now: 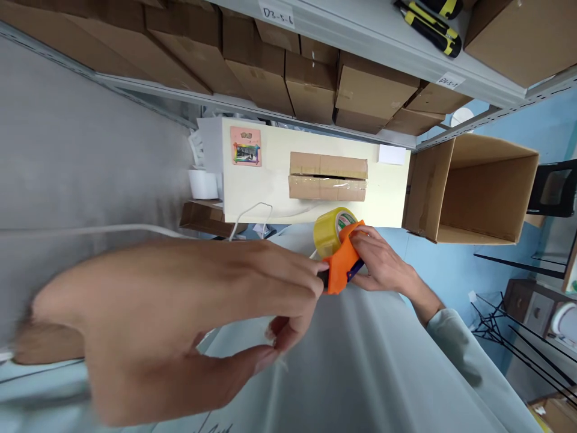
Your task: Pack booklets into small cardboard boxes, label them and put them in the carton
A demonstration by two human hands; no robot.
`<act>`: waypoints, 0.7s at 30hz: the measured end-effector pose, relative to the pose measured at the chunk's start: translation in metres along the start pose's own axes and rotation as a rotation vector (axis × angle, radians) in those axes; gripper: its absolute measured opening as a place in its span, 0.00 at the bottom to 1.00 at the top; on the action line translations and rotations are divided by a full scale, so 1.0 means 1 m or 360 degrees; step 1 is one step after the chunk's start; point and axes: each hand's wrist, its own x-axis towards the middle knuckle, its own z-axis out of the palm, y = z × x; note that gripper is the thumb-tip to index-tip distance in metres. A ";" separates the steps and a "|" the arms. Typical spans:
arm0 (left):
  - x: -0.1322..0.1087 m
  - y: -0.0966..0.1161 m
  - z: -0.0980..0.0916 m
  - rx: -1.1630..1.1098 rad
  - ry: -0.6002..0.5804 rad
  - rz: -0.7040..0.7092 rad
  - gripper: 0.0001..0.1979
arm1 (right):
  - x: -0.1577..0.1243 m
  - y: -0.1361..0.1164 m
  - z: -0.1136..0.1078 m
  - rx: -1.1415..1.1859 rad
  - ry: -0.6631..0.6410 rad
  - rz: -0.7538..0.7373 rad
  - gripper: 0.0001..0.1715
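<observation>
My right hand (378,258) is closed around an orange tape dispenser (343,262) that has a dark blue part on its lower side. A roll of yellowish tape (331,233) is fitted in it. Large in the foreground, my left hand (193,319) has one finger reaching to the dispenser's black end. Its thumb and another fingertip come together below; whether something small is pinched there I cannot make out. Beyond the hands, a closed cardboard box (328,187) lies on the cream tabletop (270,207), with a shiny strip of tape along its near flap.
Shelving (342,36) with several cardboard boxes (376,87) overhangs the table's far side, with yellow-black utility knives (433,30) above. An open carton (487,192) stands at the right. On the table are a pink picture card (246,146) and white paper (392,154).
</observation>
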 end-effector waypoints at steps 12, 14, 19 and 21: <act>-0.001 0.019 0.028 -0.0076 -0.0038 0.0260 0.07 | -0.022 0.021 0.022 -0.0373 0.0316 0.0208 0.16; -0.005 0.029 0.038 0.0013 0.0072 0.0225 0.08 | -0.023 0.023 0.021 -0.0475 0.0277 0.0194 0.19; -0.012 0.036 0.041 -0.0012 0.0171 0.0111 0.09 | -0.021 0.028 0.013 -0.0722 0.0326 0.0136 0.20; -0.011 0.035 0.036 -0.0087 0.0135 0.0080 0.10 | -0.020 0.030 0.011 -0.0737 0.0332 0.0131 0.18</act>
